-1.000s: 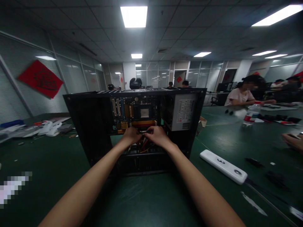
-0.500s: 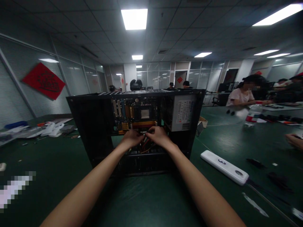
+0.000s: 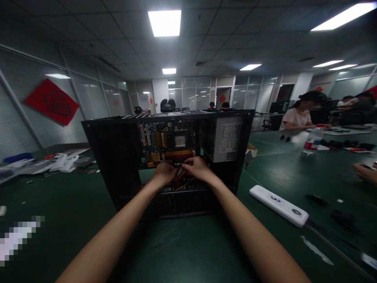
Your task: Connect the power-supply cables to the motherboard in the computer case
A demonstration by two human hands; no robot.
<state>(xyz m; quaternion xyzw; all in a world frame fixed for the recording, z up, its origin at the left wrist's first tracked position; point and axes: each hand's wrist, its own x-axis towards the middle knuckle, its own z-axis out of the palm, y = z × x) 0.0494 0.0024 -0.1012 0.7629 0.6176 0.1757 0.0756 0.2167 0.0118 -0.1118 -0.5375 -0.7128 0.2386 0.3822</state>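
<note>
An open black computer case (image 3: pixel 108 157) stands on the table in front of me, its inside facing me. Within it are a motherboard (image 3: pixel 169 137) and, at upper right, a grey power supply (image 3: pixel 229 142) with a white label. Below the motherboard's lower edge, my left hand (image 3: pixel 163 175) pinches at a bundle of thin coloured wires (image 3: pixel 182 180). From the other side my right hand (image 3: pixel 199 169) has its fingers closed on the same wires. The fingertips hide the wire ends, and the case's lower part is dark.
A white power strip (image 3: pixel 279 205) lies right of the case, near a torn plastic strip (image 3: pixel 316 250). Further off stand a water bottle (image 3: pixel 312 140) and a small cardboard box (image 3: pixel 251 151). Clutter with white plastic parts (image 3: pixel 66 162) covers the left. A co-worker (image 3: pixel 297 116) sits at right.
My hands have drawn slightly apart at the wires, the left one moving a little left. The view has shifted slightly; the case stays in place.
</note>
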